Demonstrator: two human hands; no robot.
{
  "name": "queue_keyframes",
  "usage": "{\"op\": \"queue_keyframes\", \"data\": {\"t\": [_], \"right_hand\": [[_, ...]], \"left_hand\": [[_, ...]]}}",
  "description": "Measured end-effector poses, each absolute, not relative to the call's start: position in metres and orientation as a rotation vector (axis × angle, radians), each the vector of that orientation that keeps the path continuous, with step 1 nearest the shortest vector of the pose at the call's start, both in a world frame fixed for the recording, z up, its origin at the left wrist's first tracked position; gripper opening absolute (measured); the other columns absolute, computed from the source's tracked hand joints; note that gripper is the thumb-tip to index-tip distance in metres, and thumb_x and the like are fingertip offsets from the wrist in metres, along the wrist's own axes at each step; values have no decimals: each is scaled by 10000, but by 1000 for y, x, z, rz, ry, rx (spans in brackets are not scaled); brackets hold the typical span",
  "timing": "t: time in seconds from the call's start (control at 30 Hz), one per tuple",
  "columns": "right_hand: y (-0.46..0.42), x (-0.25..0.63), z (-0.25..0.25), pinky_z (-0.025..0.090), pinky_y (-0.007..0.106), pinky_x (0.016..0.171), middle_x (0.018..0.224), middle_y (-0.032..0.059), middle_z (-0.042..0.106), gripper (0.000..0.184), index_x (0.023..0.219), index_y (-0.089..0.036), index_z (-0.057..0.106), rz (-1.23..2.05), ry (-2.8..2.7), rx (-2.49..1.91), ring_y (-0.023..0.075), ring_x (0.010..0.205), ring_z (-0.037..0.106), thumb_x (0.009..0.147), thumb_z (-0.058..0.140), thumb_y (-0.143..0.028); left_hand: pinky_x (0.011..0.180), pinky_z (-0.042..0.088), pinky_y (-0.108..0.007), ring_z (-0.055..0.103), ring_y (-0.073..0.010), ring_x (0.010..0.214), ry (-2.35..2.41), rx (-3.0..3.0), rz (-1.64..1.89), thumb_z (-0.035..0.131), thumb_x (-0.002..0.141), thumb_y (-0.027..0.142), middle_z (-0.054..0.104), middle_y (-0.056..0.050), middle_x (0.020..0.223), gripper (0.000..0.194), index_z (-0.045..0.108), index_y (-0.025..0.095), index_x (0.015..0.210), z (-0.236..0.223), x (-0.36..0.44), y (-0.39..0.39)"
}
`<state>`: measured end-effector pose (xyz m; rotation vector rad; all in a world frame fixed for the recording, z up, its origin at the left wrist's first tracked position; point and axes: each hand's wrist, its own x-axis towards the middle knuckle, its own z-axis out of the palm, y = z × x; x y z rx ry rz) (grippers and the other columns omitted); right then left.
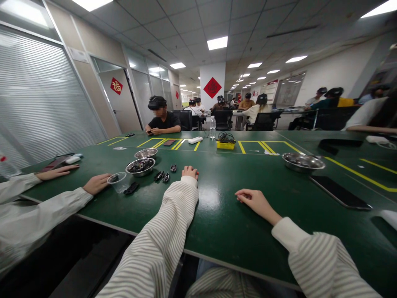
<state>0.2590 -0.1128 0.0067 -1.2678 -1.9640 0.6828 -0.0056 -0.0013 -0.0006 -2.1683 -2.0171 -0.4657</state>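
My left hand (190, 171) reaches forward and rests on the green table (217, 231), fingers bent down. Anything under those fingers is hidden. Just left of it lies a small black shiny piece (173, 168), with more black pieces (161, 176) beyond that. A steel bowl (140, 173) heaped with similar black pieces stands farther left. On the bare tabletop to the right lies my right hand (256, 203), its fingers loosely curled and pressed together, with nothing visible in them.
At left, another person's hand (98, 184) touches a clear plastic cup (118, 186), near a black piece (131, 188). Behind stands a second bowl (146, 153). To the right are a steel bowl (302, 169) and a dark phone-like slab (340, 192). A yellow box (226, 145) holds cables.
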Motion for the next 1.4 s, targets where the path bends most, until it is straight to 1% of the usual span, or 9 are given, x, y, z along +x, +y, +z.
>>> {"op": "queue_keyframes", "data": {"t": [0.13, 0.37, 0.57, 0.67, 0.83, 0.93, 1.0, 1.17, 1.4], "right_hand": [[-114, 258, 8, 458, 246, 595, 661, 29, 648, 210, 793, -158, 620, 674, -1962, -1277, 150, 626, 603, 694, 476, -275], [-112, 259, 7, 446, 234, 588, 654, 28, 641, 217, 787, -153, 620, 634, -1954, -1311, 139, 610, 590, 694, 470, -277], [-107, 267, 7, 423, 225, 594, 733, 22, 629, 247, 849, -170, 614, 485, -1995, -1340, 126, 629, 557, 642, 485, -206], [-107, 267, 6, 411, 231, 595, 797, 25, 609, 298, 899, -178, 600, 432, -2095, -1330, 121, 633, 531, 615, 512, -195], [-108, 264, 1, 397, 255, 615, 832, 35, 590, 242, 849, -193, 617, 352, -2185, -1298, 128, 643, 505, 646, 542, -301], [-107, 262, -1, 394, 251, 605, 816, 37, 589, 190, 778, -197, 631, 336, -2174, -1299, 128, 641, 502, 682, 517, -314], [-107, 262, -1, 394, 249, 602, 809, 37, 590, 181, 758, -197, 634, 332, -2175, -1291, 128, 643, 503, 691, 511, -312], [-108, 262, 0, 398, 250, 610, 765, 33, 602, 186, 764, -191, 631, 329, -2144, -1283, 132, 646, 516, 693, 509, -312], [-112, 256, 4, 404, 219, 541, 693, 23, 626, 200, 777, -171, 630, 405, -2037, -1278, 118, 577, 532, 687, 508, -302]], "left_hand": [[805, 288, -384, 300, -246, 993, -1864, -2324, -500, 492, 700, 284, 535, -44, 905, 194, 593, 242, 861, -3, 5, -5], [804, 313, -364, 354, -215, 920, -1354, -2735, -595, 528, 677, 295, 580, -44, 883, 279, 584, 207, 936, -11, 56, -38], [789, 330, -336, 374, -198, 895, -1034, -2929, -664, 524, 674, 308, 578, -16, 871, 348, 542, 244, 1015, -14, 88, -67], [791, 328, -340, 370, -202, 912, -1220, -2778, -687, 507, 677, 259, 557, -19, 899, 362, 518, 253, 1039, -5, 78, -60], [812, 314, -357, 299, -241, 1028, -1907, -2117, -661, 500, 672, 199, 404, -74, 1125, 420, 458, 206, 1090, 7, 25, -26], [783, 341, -364, 340, -254, 1003, -2253, -1924, -504, 454, 720, 226, 420, -100, 1081, 310, 516, 189, 1022, 3, 0, -10], [762, 363, -350, 384, -241, 965, -2304, -2010, -434, 420, 751, 236, 455, -89, 1020, 264, 553, 212, 978, -1, -3, -3], [778, 381, -256, 469, -154, 846, -1836, -2580, -519, 463, 743, 216, 506, -47, 902, 274, 556, 218, 1000, -9, 28, -13], [667, 421, -206, 492, -92, 670, -1225, -3006, -857, 519, 680, 149, 524, -10, 751, 261, 567, 165, 936, -12, 82, -61]]}}
